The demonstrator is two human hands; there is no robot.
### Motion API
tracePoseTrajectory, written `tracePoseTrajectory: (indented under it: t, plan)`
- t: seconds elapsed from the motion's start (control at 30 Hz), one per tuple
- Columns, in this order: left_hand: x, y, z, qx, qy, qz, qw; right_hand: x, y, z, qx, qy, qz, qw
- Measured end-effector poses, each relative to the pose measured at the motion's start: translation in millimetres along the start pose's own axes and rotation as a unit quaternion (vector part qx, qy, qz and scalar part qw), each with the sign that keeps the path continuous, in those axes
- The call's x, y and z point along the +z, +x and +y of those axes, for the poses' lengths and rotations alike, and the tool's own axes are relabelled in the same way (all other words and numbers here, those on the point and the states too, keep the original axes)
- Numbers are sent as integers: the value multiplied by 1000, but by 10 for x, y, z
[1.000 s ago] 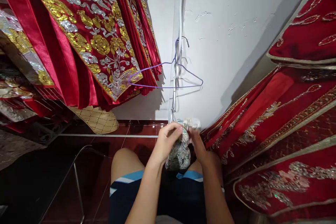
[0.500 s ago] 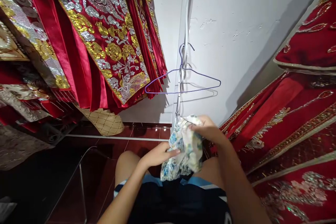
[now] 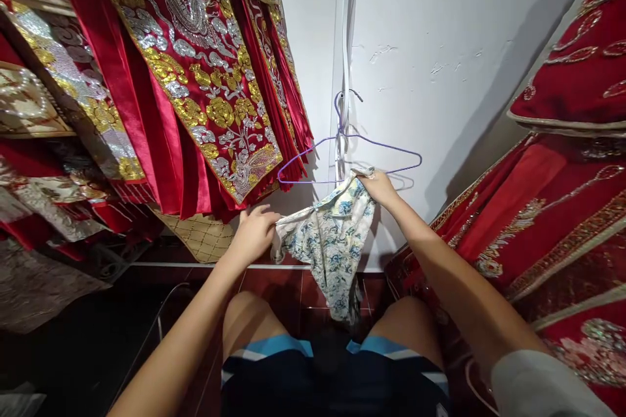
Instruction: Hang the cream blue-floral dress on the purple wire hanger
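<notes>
Between my two hands a thin white garment [image 3: 332, 241] with a blue and yellow floral print is stretched by its upper edge. It narrows toward the bottom and hangs over the gap between my knees. My left hand [image 3: 254, 234] is closed on its left end. Up and to the right, my right hand [image 3: 380, 187] pinches the other upper corner, close to the lower bar of a purple wire hanger [image 3: 384, 143]. The hanger hangs by its hook from a white vertical strip [image 3: 345, 32] on the wall, and the garment's top partly covers its lower bar.
Red robes with gold and silver embroidery [image 3: 220, 114] hang at the left. More red beaded gowns [image 3: 562, 189] fill the right side. A white wall [image 3: 415, 32] stands behind, above a dark red tiled floor [image 3: 274, 287]. A black surface [image 3: 63, 339] lies at the lower left.
The bunched garment has been spread out and lifted toward the hanger. My left hand has moved left and up, my right hand upward; the hands are farther apart.
</notes>
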State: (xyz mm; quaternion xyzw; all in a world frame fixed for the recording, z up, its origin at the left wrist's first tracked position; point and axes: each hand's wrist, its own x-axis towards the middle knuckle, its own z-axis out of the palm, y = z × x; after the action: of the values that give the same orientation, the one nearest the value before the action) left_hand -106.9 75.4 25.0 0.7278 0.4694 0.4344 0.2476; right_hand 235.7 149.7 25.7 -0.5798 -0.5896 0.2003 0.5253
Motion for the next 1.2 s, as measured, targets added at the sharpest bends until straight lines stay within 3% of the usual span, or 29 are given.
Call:
tracePoseTrajectory:
  t: [0.1, 0.2, 0.3, 0.43, 0.53, 0.6, 0.73, 0.87, 0.93, 1.03, 1.13, 1.2]
  plan:
    - [-52, 106, -48, -33, -41, 13, 999, -197, -109, -30, -17, -13, 43, 999]
    - [-13, 210, 26, 48, -63, 37, 996, -351, -234, -114, -16, -8, 54, 998]
    - [106, 357, 233, 152, -44, 50, 986, -348, -374, -202, -33, 27, 47, 998]
    - [292, 636, 530, 177, -30, 46, 983, -237, -530, -268, -40, 59, 28, 997]
    - [386, 839, 638, 187, -6, 35, 982, -285, -552, -283, -58, 49, 10, 997]
    - [405, 937, 649, 192, 30, 36, 980, -413, -528, -289, -83, 39, 51, 994]
    - [341, 1044, 639, 197, 114, 48, 973, -753, -491, -288, -114, -20, 188, 975]
    - [281, 1101, 695, 178, 162, 48, 970, -992, -516, -255, -118, -66, 218, 967]
    - [274, 1128, 723, 164, 167, 55, 971, -1089, -506, -235, -120, -74, 205, 968]
    - [251, 1162, 712, 158, 179, 79, 968, -1261, -412, -218, -91, -72, 137, 984]
    - [195, 1186, 604, 150, 151, 126, 969, -1403, -260, -223, -40, 22, 49, 998]
    - [169, 1195, 483, 115, 106, 143, 977, -1396, -193, -224, -57, 106, 52, 991]
